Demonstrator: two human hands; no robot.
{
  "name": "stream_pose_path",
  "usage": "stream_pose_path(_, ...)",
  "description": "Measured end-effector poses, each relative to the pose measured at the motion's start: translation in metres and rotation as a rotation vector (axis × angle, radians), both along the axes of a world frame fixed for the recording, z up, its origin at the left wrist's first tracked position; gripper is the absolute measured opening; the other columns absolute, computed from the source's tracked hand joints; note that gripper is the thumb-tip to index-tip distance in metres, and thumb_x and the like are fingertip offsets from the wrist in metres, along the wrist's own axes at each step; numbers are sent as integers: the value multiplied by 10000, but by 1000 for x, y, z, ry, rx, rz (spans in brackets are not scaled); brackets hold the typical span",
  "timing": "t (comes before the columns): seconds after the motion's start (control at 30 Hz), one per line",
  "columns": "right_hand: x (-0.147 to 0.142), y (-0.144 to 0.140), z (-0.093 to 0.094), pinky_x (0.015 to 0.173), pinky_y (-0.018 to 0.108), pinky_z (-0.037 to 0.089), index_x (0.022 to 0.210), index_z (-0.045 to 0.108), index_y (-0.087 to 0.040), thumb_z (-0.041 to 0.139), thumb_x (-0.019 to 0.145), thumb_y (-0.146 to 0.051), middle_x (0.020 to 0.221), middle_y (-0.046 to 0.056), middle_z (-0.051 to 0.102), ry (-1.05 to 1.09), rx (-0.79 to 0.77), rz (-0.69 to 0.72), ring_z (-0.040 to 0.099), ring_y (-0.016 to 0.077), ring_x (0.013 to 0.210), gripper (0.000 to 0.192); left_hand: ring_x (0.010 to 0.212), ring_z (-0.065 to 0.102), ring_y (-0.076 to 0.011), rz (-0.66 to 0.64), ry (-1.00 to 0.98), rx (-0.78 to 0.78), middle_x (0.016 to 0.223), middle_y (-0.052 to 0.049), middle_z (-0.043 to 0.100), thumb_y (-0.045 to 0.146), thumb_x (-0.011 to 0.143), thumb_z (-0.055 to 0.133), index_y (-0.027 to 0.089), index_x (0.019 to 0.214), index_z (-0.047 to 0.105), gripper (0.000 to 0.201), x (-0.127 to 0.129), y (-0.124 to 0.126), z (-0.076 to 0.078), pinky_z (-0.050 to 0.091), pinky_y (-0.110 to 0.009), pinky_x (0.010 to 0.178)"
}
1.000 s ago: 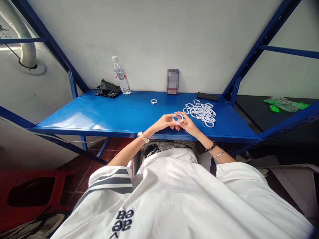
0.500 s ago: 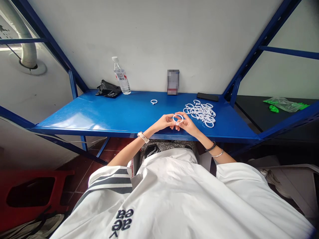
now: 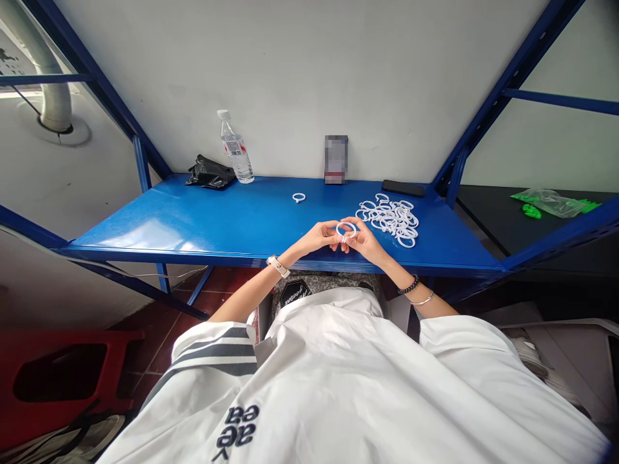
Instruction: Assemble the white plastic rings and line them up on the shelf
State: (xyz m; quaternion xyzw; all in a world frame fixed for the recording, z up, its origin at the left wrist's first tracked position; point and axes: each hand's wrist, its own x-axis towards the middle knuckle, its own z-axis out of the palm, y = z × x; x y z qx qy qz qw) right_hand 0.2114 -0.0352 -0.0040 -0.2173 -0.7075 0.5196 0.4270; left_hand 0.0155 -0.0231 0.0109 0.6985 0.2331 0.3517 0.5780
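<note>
- Fingers [image 3: 330, 228] of both hands pinch one white ring [image 3: 345, 223]: from my remote seat I see the left hand [image 3: 315, 238] on its left side and the right hand [image 3: 366, 242] on its right, over the front edge of the table.
- That table [image 3: 232, 219] is glossy blue, with a pale reflection toward its left end.
- Near the right hand, a loose pile of white rings [image 3: 388, 219] lies on the blue top, a dark phone [image 3: 403, 188] just behind it.
- A single ring [image 3: 298, 202] lies apart, left of the pile.
- At the back I make out a grey box [image 3: 336, 161] standing upright, its face pixelated, and a clear bottle [image 3: 236, 151] beside a crumpled black bag [image 3: 210, 173].
- A plain pale wall [image 3: 290, 77] rises behind, between slanting blue posts [image 3: 488, 96].
- On my far left, a silvery duct [image 3: 57, 103] meets the wall; below are a red stool [image 3: 116, 367] and dark red tiles [image 3: 213, 303].
- On my right, a black surface [image 3: 488, 209] bears green pieces [image 3: 532, 211] and a clear plastic bag [image 3: 556, 203].
</note>
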Motion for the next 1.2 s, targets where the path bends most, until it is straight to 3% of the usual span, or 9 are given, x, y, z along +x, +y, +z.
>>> stream_pose_path(0.47,-1,-2,1,599,283,510,1243,392,-249,701,834,-568,677,-57,599,1,3,-55,628,143,620,604,581,596,-116,-22,-18,29,742,-84,716,581,788,732,78,1210,594,671,0,-2,1,475,-238,603)
stream_pose_path(0.67,0,-1,1,585,283,525,1265,398,-266,725,821,-541,665,-67,575,-1,19,-98,629,146,620,616,575,598,-119,-9,-29,15,671,-39,683,570,769,754,87,1196,585,666,0,-1,2,468,-237,603)
stream_pose_path(0.83,0,0,0,593,301,540,1292,420,-278,743,805,-529,677,-64,571,2,24,-154,617,151,618,636,553,577,-109,-24,-58,-43,611,4,630,574,741,775,129,1025,557,571,1,1,0,449,-230,595)
stream_pose_path(1.0,0,1,-2,615,331,550,1347,440,-276,730,807,-536,694,-42,598,-20,24,-206,602,163,612,666,587,587,-120,-108,-23,-95,639,-29,622,598,803,702,119,828,595,491,0,1,-1,454,-250,610)
stream_pose_path(1.2,1,2,-3,627,324,550,1380,472,-265,724,826,-492,686,-39,610,-52,29,-179,598,158,621,650,609,599,-127,-150,-61,-160,646,-32,621,536,802,728,114,795,623,435,-1,0,-1,488,-273,658)
